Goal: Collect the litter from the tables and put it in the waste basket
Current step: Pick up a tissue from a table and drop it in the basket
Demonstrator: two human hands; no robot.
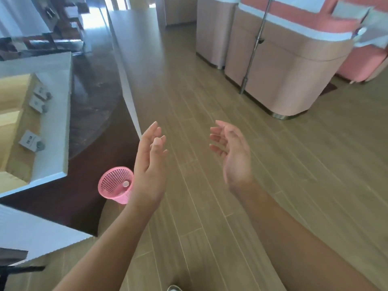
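Both hands up over the wood floor, empty. Left hand fingers straight, right hand fingers loosely curled (holding nothing). Pink waste basket on the floor just left of the left wrist, small pale litter inside.

Open floor ahead — counter (left) and booth flank it.
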